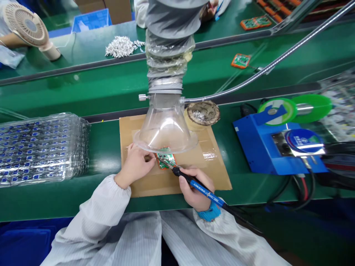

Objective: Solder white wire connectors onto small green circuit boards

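A small green circuit board [165,161] with an orange rim lies on a brown cardboard mat [155,184], partly under a clear funnel-shaped fume hood [165,127]. My right hand [196,188] grips a blue soldering iron [203,190] like a pen, its tip resting on the board. My left hand [135,164] sits at the board's left edge with fingers pinched together; a thin solder wire appears to run from them to the iron's tip. Both sleeves are white.
A blue soldering station [266,149] with green solder spools [294,109] stands at right, cables trailing. Clear trays of blue parts [41,147] are stacked at left. A tip-cleaning tin [203,112], a fan [27,27], white parts [122,46], another board [240,60] and a co-worker's sleeve [140,11] lie beyond.
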Available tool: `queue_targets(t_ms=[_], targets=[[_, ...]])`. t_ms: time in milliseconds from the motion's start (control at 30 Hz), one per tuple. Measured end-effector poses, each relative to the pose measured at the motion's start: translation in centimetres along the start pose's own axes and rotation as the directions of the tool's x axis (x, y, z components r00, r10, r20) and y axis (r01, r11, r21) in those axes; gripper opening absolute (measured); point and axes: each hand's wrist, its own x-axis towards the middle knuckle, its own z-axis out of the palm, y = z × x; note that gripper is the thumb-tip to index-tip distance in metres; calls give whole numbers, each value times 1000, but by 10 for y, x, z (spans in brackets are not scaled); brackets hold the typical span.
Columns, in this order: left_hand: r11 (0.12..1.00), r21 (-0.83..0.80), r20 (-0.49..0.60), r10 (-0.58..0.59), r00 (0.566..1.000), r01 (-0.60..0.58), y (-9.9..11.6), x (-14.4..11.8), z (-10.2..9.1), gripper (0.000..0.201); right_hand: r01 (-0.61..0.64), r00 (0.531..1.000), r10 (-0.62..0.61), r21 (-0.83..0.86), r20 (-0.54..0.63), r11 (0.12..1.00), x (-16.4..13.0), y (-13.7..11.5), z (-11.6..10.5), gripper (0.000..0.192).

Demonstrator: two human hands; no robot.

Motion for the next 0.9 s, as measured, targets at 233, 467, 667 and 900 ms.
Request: queue_targets(t_ms=[233,467,667,900], targets=[[1000,-27,-3,-6,1000,5,-2,1,2,18,14,1000,-14,-4,-9,1000,-2,3,-2,11],[1000,-30,1,-2,1000,2,-3,1,1,17,38,999,-38,0,-3,999,-2,4,-2,13],[999,-44,4,12,1000,-12,-3,0,1,15,54,998,-54,-14,14,998,0,2,-2,13],[998,-58,-15,3,1000,-4,-5,0,3,14,44,999,-44,-12,5,999,0,1,-2,12]])
